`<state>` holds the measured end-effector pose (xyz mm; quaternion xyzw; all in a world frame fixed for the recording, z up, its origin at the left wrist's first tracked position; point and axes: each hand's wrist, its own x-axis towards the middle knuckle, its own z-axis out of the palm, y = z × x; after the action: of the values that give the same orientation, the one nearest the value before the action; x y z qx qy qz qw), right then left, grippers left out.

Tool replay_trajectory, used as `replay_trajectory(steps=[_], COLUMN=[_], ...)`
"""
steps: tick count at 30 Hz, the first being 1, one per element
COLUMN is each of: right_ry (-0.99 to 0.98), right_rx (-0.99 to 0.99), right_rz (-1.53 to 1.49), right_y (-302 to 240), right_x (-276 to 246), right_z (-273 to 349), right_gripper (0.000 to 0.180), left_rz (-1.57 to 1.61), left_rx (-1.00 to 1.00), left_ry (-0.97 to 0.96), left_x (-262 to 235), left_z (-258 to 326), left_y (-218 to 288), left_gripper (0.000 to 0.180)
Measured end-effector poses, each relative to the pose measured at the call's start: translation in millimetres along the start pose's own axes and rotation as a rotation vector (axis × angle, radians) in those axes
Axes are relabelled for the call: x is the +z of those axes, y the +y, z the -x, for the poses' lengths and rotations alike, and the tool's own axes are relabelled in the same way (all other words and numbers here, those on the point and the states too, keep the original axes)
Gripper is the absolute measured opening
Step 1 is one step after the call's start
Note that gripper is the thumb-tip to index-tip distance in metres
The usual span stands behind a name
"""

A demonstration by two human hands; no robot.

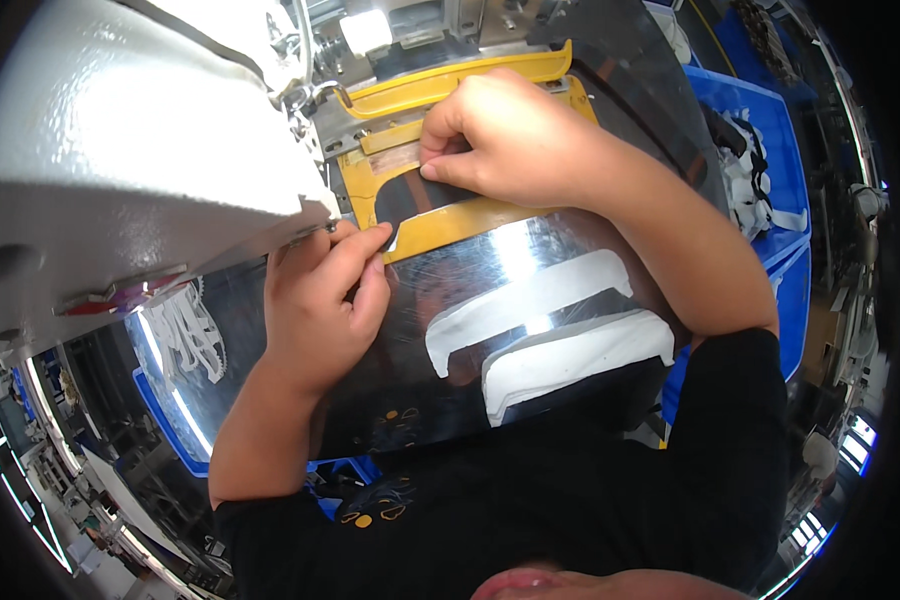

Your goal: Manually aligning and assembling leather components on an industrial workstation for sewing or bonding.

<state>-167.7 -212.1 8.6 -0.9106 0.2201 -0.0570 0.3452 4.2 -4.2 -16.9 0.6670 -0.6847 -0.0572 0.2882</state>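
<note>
A flat yellow frame [455, 222] with a dark opening lies on the glossy tabletop, under a raised yellow clamp bar [470, 78]. My right hand [520, 140] reaches over the frame, thumb and forefinger pinched at the opening's upper left edge; what they hold, if anything, is hidden. At the frame's near left corner, my left hand [320, 295] has its thumb and forefinger closed together. A small white edge shows by those fingertips, too little to name. Closer to me lie a single white curved strip [530, 305] and a stack of similar white strips [580, 360].
The big white sewing machine body [140, 150] fills the left, close above my left hand. White toothed strips [188, 335] lie beyond my left forearm. At right, a blue bin [785, 170] holds white and black pieces. Metal machine parts [440, 30] stand behind the clamp bar.
</note>
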Motion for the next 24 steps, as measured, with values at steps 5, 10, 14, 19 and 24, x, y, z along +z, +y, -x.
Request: replay_trajectory(steps=[5,10,14,19,24], right_ry=[0.0,-0.008,-0.01,-0.007,-0.004], right_rx=[-0.003,0.016,0.028,0.0,-0.014], right_rz=[-0.01,-0.018,-0.037,-0.021,-0.003], right_y=[1,2,0,4,3], right_x=[0,0,0,3,7], right_z=[-1,-2,-2,-1,2], right_gripper=[0.016,0.015,0.014,0.013,0.014], left_rz=[0.071,0.096,0.063,0.005,-0.161], left_rx=[-0.08,-0.061,-0.049,-0.042,0.111], left_ry=[0.022,0.024,0.017,-0.074,-0.139], left_x=[5,4,3,-2,-9], left_z=[-4,-7,-4,0,-2], left_y=[-1,2,0,2,6], left_gripper=[0.023,0.016,0.016,0.019,0.028])
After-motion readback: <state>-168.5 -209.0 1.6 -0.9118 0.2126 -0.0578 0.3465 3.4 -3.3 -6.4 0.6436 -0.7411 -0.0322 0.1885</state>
